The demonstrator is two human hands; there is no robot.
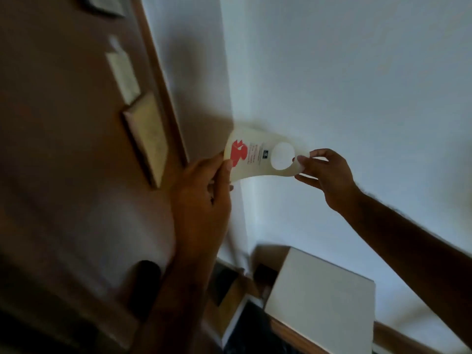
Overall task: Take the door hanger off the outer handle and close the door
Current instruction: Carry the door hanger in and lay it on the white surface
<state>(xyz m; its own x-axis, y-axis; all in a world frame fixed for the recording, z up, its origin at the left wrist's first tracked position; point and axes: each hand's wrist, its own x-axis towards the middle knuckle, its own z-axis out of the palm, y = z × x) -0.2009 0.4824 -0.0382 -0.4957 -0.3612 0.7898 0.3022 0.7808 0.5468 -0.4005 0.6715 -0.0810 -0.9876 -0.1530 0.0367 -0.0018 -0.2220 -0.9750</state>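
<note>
A cream door hanger [258, 159] with a red figure and a round hole is held sideways in front of the white wall, bent into an arc. My left hand [201, 200] pinches its red-printed end between thumb and fingers. My right hand [324, 175] pinches the end beside the hole. The brown door [63, 149] fills the left of the view, blurred, with a dark handle [144, 287] low down beside my left forearm. The hanger is clear of the handle.
Framed notices [145, 139] and a pale sign [122, 75] hang on the door. The wooden door frame [163, 93] runs along its right edge. A white box-like top [324, 302] stands at lower right against the wall, with dark items below it.
</note>
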